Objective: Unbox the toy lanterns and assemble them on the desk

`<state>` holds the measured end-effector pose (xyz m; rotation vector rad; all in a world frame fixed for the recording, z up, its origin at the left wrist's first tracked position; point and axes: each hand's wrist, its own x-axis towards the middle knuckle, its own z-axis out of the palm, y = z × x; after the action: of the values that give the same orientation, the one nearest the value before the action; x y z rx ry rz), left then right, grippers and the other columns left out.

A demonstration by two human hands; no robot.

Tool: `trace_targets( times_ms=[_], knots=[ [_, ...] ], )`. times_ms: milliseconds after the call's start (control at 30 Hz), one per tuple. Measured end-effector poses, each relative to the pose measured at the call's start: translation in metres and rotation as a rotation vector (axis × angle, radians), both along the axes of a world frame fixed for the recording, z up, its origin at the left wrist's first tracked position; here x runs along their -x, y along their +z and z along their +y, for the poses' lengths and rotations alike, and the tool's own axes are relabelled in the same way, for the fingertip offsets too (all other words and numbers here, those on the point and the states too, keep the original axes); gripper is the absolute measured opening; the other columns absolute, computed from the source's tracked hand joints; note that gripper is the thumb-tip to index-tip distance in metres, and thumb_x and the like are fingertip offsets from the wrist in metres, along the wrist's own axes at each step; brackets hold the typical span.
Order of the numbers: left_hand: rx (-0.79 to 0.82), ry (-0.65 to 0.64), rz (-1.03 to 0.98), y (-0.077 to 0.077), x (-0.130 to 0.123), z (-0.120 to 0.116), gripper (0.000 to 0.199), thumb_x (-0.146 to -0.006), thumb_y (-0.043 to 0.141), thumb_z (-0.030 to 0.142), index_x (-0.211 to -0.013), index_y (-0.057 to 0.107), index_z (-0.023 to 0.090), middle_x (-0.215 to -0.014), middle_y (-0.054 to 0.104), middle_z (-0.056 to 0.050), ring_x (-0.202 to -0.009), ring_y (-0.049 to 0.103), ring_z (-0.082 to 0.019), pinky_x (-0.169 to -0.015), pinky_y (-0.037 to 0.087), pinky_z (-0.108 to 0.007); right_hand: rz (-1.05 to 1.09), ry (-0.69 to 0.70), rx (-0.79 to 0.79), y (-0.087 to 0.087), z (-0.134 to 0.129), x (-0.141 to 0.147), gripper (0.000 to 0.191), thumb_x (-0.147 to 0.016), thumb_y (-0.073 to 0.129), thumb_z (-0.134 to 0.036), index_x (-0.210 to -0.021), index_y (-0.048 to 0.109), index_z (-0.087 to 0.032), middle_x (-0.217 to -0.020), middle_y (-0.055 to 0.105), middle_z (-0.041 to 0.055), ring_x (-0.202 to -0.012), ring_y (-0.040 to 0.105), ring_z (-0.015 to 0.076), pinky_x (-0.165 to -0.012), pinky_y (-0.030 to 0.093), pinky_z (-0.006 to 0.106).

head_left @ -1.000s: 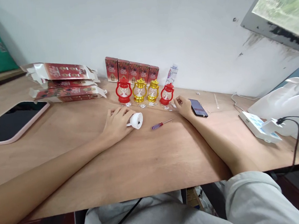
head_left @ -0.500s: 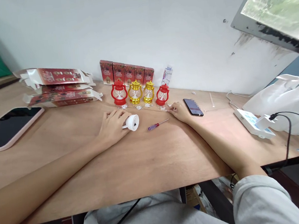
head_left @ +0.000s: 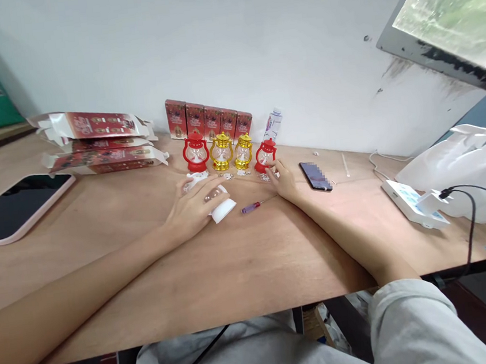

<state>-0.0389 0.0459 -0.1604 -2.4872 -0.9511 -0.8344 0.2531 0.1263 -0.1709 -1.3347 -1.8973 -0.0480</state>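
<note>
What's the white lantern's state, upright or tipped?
Tipped: the left hand holds the white lantern aslant, its base toward the picture's lower right, its top toward the upper left.

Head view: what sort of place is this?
Probably an indoor workbench, perhaps in a small workshop: a screwdriver lies on it, and small lanterns stand in a row with upright printed boxes behind.

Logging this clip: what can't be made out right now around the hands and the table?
All in the head view:
- White lantern: its middle is partly covered by the left hand.
- Right hand: fingertips too small to tell whether they touch or grip the right red lantern.
- Pink-edged phone: cut off by the left edge.
- Small boxes: print too small to read.
</note>
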Motion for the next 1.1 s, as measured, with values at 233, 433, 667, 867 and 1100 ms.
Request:
trace_targets(
  times_ms=[233,433,667,867,1100],
  knots=[
    [0.003,-0.188,0.127,-0.001,0.000,-0.007,0.055,-0.093,0.039,0.008,-0.134,0.040,0.046,-0.135,0.055,0.005,-0.128,0.049,-0.017,-0.113,0.027,-0.048,0.394,0.717,0.507,0.053,-0.056,0.088,0.045,-0.085,0.054,-0.053,-0.120,0.049,-0.027,-0.105,0.063,0.0027,-0.096,0.058,0.0165,-0.084,0.048,0.031],
    [0.108,-0.393,0.211,-0.006,-0.002,-0.006,0.060,-0.094,0.036,0.007,-0.138,0.033,0.048,-0.132,0.057,0.011,-0.116,0.059,-0.010,-0.116,0.027,-0.032,0.177,0.951,0.731,0.080,-0.065,0.100,0.039,-0.073,0.071,-0.047,-0.101,0.063,-0.021,-0.090,0.064,0.0002,-0.084,0.059,0.0130,-0.076,0.049,0.027],
    [0.004,-0.368,0.222,-0.001,-0.001,-0.018,0.062,-0.094,0.041,0.009,-0.135,0.032,0.055,-0.136,0.054,0.011,-0.126,0.050,-0.012,-0.115,0.025,-0.041,0.190,0.749,0.609,0.111,-0.068,0.047,0.034,-0.069,0.075,-0.040,-0.095,0.066,-0.021,-0.093,0.066,0.0008,-0.086,0.061,0.0142,-0.077,0.049,0.028],
    [0.045,-0.324,0.180,-0.002,-0.008,-0.008,0.036,-0.091,0.041,0.011,-0.119,0.059,0.026,-0.135,0.056,-0.005,-0.128,0.049,-0.020,-0.108,0.033,-0.041,0.048,0.200,0.372,0.143,-0.043,-0.040,0.040,-0.070,0.073,-0.045,-0.099,0.067,-0.018,-0.082,0.064,0.0025,-0.078,0.058,0.0171,-0.073,0.046,0.033],
    [0.250,-0.248,0.268,-0.007,-0.009,0.000,0.023,-0.087,0.044,0.015,-0.101,0.062,0.017,-0.108,0.068,-0.007,-0.098,0.063,-0.021,-0.086,0.046,-0.033,-0.136,-0.221,0.191,0.112,0.027,-0.075,0.039,-0.068,0.071,-0.025,-0.105,0.067,-0.016,-0.093,0.067,0.0062,-0.081,0.057,0.0182,-0.079,0.043,0.033]
  ],
)
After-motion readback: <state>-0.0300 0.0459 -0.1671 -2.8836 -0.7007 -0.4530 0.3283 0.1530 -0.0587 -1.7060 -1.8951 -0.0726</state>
